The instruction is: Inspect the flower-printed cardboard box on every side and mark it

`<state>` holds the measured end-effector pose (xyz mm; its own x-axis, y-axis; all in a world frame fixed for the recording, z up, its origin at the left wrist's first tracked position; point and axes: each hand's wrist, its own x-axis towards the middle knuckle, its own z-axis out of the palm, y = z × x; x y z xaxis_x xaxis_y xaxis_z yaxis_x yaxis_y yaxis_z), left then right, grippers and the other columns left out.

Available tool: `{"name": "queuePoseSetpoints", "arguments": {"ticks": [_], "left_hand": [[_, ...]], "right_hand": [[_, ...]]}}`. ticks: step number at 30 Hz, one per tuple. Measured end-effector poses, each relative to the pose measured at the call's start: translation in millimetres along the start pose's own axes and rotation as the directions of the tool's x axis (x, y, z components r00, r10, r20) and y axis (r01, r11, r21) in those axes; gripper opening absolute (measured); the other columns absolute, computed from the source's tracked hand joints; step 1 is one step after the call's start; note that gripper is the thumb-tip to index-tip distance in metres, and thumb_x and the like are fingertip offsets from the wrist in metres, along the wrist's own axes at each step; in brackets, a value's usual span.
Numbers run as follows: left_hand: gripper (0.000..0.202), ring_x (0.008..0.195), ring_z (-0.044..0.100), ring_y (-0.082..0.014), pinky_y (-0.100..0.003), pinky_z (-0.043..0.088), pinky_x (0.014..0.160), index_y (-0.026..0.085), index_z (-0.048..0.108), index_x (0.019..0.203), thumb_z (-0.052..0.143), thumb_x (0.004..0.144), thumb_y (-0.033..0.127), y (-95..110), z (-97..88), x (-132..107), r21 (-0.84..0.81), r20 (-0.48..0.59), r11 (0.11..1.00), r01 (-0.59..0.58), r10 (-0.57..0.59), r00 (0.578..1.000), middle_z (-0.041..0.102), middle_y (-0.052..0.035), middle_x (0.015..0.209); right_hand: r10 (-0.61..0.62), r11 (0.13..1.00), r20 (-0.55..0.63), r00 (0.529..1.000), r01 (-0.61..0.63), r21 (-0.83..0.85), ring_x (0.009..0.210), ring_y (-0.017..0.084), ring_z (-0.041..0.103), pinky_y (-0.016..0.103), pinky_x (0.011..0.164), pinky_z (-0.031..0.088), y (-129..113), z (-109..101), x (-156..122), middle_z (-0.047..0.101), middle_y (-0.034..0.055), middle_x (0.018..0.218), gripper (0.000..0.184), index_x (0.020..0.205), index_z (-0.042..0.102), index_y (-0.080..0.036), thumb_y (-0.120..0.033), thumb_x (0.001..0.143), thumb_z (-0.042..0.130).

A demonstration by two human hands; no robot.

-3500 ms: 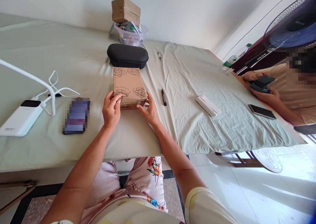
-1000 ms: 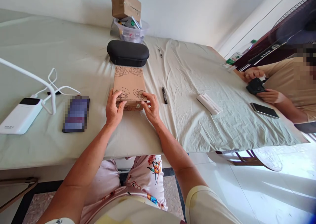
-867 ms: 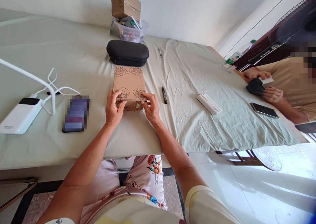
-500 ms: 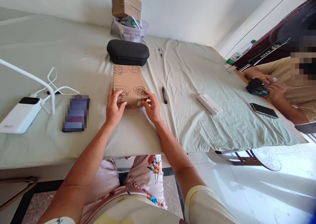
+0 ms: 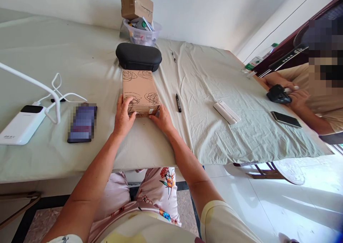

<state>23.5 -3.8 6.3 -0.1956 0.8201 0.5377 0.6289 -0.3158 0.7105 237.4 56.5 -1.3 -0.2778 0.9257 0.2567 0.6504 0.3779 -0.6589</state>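
Observation:
A brown cardboard box with black scribbled drawings lies flat on the pale green cloth of the table. My left hand grips the box's near left corner, fingers curled over its top edge. My right hand presses against the near right corner, thumb along the front face. Both hands hold the box down on the cloth.
A black oval case lies just behind the box, a tub of small items with a taped carton beyond. A marker, phone, power bank and white bar lie around. Another person's hands work at right.
My right hand's fingers slid off the box's top to its near right corner. The box settled flat and shifted slightly. The other person's hands moved over a black object.

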Motion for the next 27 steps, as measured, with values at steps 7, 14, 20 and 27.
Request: {"name": "queuePoseSetpoints", "arguments": {"ticks": [7, 14, 20, 27], "left_hand": [[0.072, 0.16, 0.041, -0.0314, -0.051, 0.039, 0.132, 0.028, 0.051, 0.148, 0.073, 0.082, 0.009, 0, -0.5, -1, 0.009, 0.003, 1.0, 0.024, -0.024, 1.0, 0.038, -0.0148, 0.172], [0.065, 0.158, 0.044, -0.0313, -0.053, 0.039, 0.131, 0.028, 0.053, 0.146, 0.068, 0.085, 0.01, -2, 0.2, -1, 0.017, -0.011, 1.0, 0.016, -0.015, 1.0, 0.04, -0.0144, 0.171], [0.063, 0.159, 0.043, -0.0305, -0.051, 0.038, 0.132, 0.027, 0.055, 0.145, 0.063, 0.086, 0.009, -5, 0.8, -1, 0.015, -0.033, 1.0, 0.003, -0.002, 0.999, 0.041, -0.0142, 0.169], [0.055, 0.159, 0.042, -0.0307, -0.05, 0.041, 0.13, 0.03, 0.056, 0.143, 0.064, 0.089, 0.018, -4, 0.8, 0, -0.018, -0.028, 1.0, 0.013, -0.013, 1.0, 0.04, -0.0114, 0.169]], "right_hand": [[0.038, 0.986, -0.009, 0.999, -0.039, -0.162, 0.123, 0.036, 0.067, 0.055, 0.106, 0.054, 2, 9, -1, 0.075, 0.0142, 0.132, 0.065, 0.147, 0.053, -0.024, -0.028, 0.087, 0.077], [-0.041, 0.991, 0.033, 0.999, 0.045, -0.125, 0.103, 0.03, 0.071, 0.045, 0.095, 0.057, 9, 0, 2, 0.079, 0.0079, 0.113, 0.045, 0.138, 0.06, -0.025, -0.02, 0.093, 0.06], [-0.113, 0.989, 0.009, 0.994, 0.113, -0.092, 0.104, 0.026, 0.072, 0.042, 0.099, 0.056, 21, -15, 7, 0.08, 0.0071, 0.106, 0.036, 0.119, 0.071, -0.024, -0.014, 0.098, 0.042], [0.172, 0.955, -0.315, 0.933, -0.236, -0.179, 0.138, 0.036, 0.057, 0.061, 0.114, 0.047, 38, -42, 11, 0.065, 0.0187, 0.146, 0.048, 0.141, 0.066, -0.022, -0.024, 0.096, 0.051]]}}
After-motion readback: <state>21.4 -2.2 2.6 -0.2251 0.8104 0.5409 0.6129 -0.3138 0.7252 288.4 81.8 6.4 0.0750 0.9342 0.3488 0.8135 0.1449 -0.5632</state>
